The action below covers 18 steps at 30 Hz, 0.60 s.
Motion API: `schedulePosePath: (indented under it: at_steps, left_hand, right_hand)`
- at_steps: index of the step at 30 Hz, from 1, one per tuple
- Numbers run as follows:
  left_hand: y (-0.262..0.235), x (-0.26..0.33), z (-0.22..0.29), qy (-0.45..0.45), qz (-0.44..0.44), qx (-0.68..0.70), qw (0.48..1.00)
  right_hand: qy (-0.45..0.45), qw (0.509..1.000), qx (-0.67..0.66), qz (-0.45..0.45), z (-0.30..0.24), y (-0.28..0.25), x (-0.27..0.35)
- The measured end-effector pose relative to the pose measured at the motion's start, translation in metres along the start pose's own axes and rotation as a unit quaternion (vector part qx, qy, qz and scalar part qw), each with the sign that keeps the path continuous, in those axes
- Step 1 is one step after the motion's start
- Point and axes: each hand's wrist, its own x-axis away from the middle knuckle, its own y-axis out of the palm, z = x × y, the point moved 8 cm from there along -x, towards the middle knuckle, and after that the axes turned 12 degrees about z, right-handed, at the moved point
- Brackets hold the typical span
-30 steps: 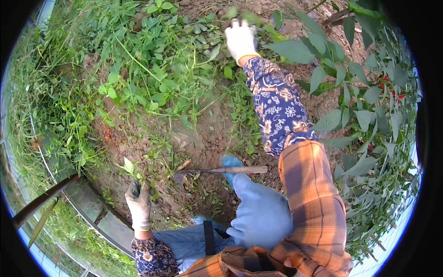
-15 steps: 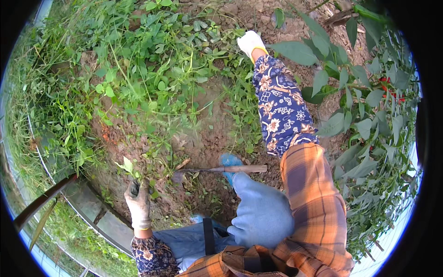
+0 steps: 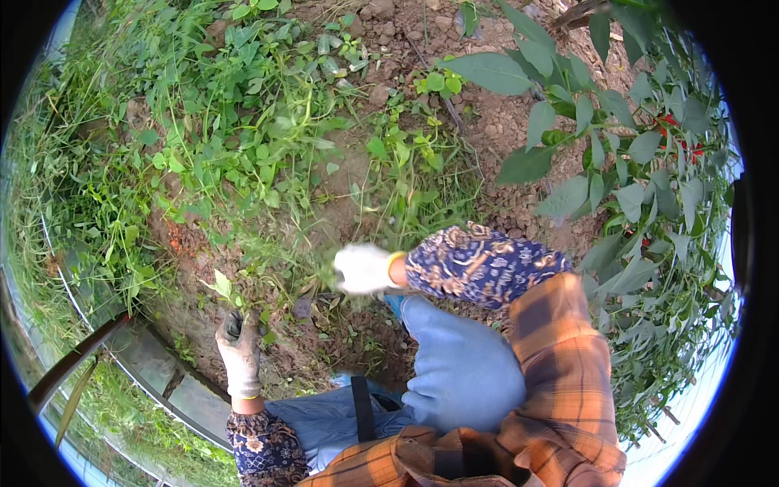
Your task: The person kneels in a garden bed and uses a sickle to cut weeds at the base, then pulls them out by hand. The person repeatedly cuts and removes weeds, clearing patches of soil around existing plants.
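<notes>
My left hand [image 3: 238,349], in a dirty white glove with a darkened thumb, is closed at the lower left. A leafy green weed sprig [image 3: 221,284] sticks up from its fingers. My right hand [image 3: 363,269], also white-gloved, is curled low over the ground in front of my knee and slightly smeared by motion. Blurred green strands lie around its fingers, but what it grips is hidden. Under it lies a small wooden-handled hoe; the hand and forearm cover most of it, and its dark blade [image 3: 303,307] shows at the left.
Tangled weeds [image 3: 235,138] spread over the upper left. Tall leafy pepper plants [image 3: 633,154] with red fruits stand on the right. Bare clods of soil [image 3: 495,122] lie between them. A dark pole [image 3: 81,357] and a curved grey edging strip [image 3: 174,385] lie at the lower left.
My right hand has come back from the far weeds toward my knee, moving down and left over the hoe. My left hand stays almost in place with the sprig.
</notes>
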Motion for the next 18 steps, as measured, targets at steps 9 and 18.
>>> schedulePosePath:
  at_steps: [9,18]
  left_hand:
    - [-0.007,0.000,0.008,0.003,0.027,0.001,1.000]
    - [-0.008,-0.001,0.002,-0.002,0.003,0.005,1.000]
  right_hand:
    - [0.018,0.840,0.382,0.385,0.033,-0.182,-0.027]
    - [0.366,0.750,0.172,0.523,0.186,-0.298,0.009]
